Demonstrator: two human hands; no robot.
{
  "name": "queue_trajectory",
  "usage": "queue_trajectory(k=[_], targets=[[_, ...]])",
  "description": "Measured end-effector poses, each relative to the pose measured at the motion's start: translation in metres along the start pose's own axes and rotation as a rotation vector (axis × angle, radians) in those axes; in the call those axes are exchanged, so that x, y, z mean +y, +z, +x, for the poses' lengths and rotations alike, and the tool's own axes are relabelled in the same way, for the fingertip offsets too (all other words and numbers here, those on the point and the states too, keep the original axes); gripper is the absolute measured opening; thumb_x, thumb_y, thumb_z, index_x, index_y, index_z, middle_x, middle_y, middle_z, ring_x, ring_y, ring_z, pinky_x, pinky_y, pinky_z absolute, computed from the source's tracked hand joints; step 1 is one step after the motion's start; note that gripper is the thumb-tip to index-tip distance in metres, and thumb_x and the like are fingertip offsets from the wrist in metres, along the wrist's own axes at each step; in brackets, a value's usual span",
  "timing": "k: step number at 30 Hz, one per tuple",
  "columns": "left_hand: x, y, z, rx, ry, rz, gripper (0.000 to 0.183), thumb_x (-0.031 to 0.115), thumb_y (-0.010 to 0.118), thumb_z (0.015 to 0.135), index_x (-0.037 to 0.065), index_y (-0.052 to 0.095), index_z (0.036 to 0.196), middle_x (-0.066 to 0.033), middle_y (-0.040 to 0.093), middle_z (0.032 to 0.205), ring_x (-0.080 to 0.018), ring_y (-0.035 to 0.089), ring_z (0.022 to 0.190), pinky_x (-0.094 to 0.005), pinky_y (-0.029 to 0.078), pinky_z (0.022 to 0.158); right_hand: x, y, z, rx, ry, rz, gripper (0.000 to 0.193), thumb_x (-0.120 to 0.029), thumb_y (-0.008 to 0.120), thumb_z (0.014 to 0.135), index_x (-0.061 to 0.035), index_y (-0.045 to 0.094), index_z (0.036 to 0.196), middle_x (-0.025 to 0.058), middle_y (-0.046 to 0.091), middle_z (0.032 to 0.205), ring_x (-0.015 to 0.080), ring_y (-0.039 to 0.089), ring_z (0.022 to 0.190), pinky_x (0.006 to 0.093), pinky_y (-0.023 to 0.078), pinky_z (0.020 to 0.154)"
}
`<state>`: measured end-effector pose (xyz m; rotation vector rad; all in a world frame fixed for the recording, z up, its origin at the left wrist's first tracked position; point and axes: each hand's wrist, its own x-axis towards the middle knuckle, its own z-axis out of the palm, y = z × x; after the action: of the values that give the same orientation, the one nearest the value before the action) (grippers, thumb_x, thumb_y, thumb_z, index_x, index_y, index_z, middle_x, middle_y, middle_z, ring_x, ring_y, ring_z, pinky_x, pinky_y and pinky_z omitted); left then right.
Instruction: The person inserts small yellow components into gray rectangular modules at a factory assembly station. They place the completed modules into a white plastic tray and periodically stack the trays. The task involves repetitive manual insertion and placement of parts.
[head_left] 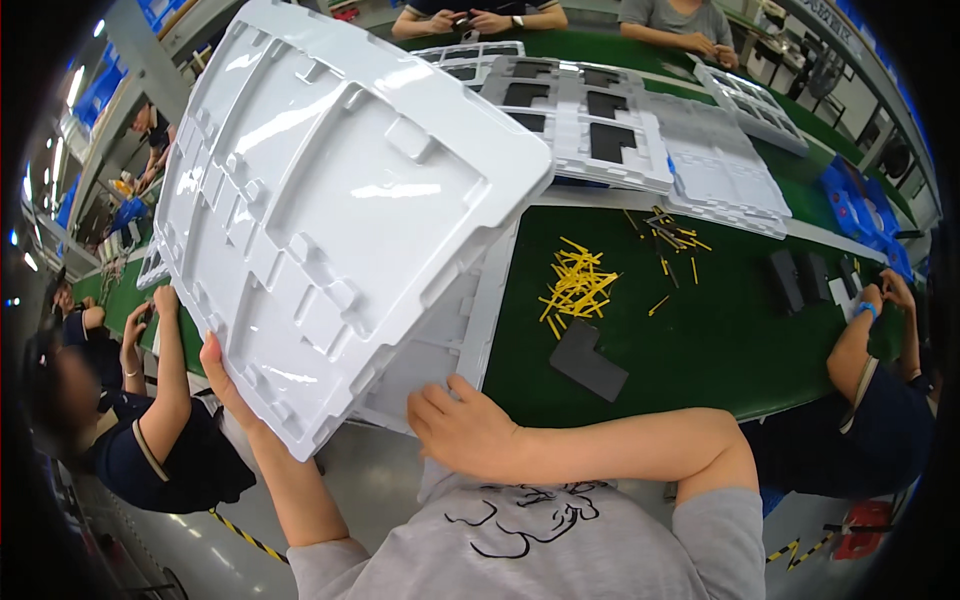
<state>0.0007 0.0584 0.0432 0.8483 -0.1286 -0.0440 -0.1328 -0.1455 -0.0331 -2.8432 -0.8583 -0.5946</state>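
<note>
My left hand (222,375) grips the near left edge of a large white plastic tray (400,215), thumb showing in front. The tray is tilted up above the table and has moulded ribs and shallow compartments. Beneath it, partly hidden, lies another white tray (430,345) at the table's near edge. My right hand (465,428) is by this lower tray's near right corner with its fingers curled; what they hold, if anything, is hidden. To the right on the green table lie a black L-shaped piece (590,362) and a loose pile of yellow strips (580,285).
Behind stand white trays with black pieces (612,143), then a flat pale tray (725,160). More yellow and dark strips (675,235) are scattered nearby. Blue bins (860,205) stand at the right. Co-workers sit at left, right (860,400) and across the table.
</note>
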Motion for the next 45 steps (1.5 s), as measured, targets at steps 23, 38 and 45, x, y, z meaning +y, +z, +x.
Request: queue_trajectory(k=[23,38,45], targets=[[0.054,-0.084,-0.022,-0.145,-0.026,-0.161,0.058,0.039,0.051,0.092,0.006,0.041,0.139,-0.0130,0.048,0.138,-0.0299,0.049,0.122,-0.0437,0.040,0.103,0.040,-0.183,-0.072,0.287,-0.052,-0.235,0.004,-0.013,0.063,0.070,-0.0131,0.059,0.068,-0.0037,0.057,0.077,0.0120,0.059,0.083,0.0438,0.046,0.094],[0.033,-0.082,0.001,0.061,-0.122,0.089,0.051,0.041,0.052,0.091,0.003,0.051,0.126,-0.0124,0.060,0.117,-0.0240,0.061,0.102,-0.0364,0.052,0.086,0.288,-0.235,-0.242,0.548,0.657,-0.330,0.024,0.003,0.071,0.070,-0.0020,0.064,0.092,0.0104,0.066,0.100,0.0280,0.062,0.094,0.0336,0.050,0.079],[-0.005,-0.015,-0.010,0.055,-0.093,0.085,0.048,0.040,0.054,0.090,0.004,0.054,0.122,-0.0104,0.061,0.112,-0.0215,0.061,0.099,-0.0348,0.051,0.085,0.389,-0.196,-0.324,0.498,0.881,-0.196,0.028,0.001,0.075,0.066,-0.0028,0.068,0.094,0.0101,0.069,0.098,0.0245,0.065,0.092,0.0334,0.051,0.080]])
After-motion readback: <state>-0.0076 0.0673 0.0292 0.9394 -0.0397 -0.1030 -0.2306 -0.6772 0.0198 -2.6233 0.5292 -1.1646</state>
